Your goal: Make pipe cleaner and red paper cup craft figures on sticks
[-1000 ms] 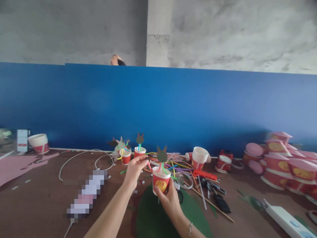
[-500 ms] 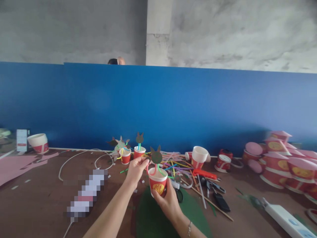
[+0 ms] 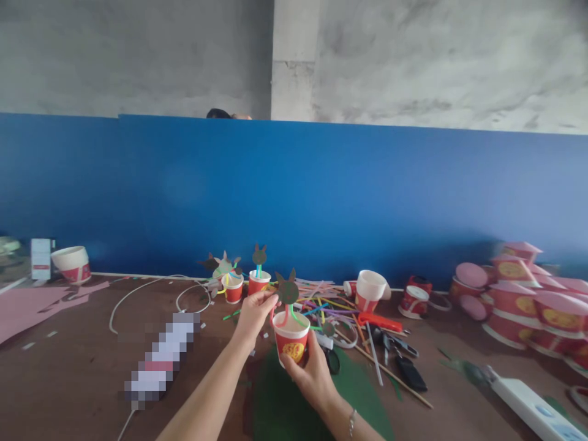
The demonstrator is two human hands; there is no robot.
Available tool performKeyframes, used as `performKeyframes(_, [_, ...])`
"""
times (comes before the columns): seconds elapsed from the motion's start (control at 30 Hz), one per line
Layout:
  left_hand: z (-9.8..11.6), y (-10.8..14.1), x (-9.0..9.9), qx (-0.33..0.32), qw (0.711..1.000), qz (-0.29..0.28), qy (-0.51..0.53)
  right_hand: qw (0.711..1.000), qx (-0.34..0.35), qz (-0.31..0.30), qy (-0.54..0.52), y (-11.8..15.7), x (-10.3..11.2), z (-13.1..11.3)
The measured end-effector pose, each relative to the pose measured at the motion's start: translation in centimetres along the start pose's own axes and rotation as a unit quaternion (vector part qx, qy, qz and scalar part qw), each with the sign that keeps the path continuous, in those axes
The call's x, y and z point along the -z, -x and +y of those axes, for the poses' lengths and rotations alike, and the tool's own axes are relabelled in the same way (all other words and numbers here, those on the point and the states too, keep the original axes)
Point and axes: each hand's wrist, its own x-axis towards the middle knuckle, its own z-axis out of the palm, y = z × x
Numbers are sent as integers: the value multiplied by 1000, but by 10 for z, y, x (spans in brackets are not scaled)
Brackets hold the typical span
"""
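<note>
My right hand is wrapped around a red and white paper cup with a yellow emblem, held a little tilted over the green round mat. A dark green paper animal head with pointed ears stands above its rim on thin stems. A pink bendy stem curves over the cup's left rim, and a green one lies to the right. My left hand pinches the upper end of the pink stem, beside the head; the fingertips partly hide it. Two similar decorated cups stand behind.
A heap of coloured stems lies behind the cup. To the right are a white cup stack, an orange-handled tool, keys and a glue gun. Pink-topped cups pile up far right. A blue partition closes the back.
The cup and its paper head have shifted slightly left and tilted a little. My left fingers remain pinched beside the head. Behind the partition, a person's head has moved right.
</note>
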Motion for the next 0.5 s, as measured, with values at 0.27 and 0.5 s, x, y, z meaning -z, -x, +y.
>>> performKeyframes(0.27, [4, 6, -3, -19, 999, -16, 48, 1000, 2, -8, -17, 1, 0, -3])
performKeyframes(0.5, [-2, 1, 0, -42, 997, 48, 49, 993, -52, 89, -54, -5, 6, 7])
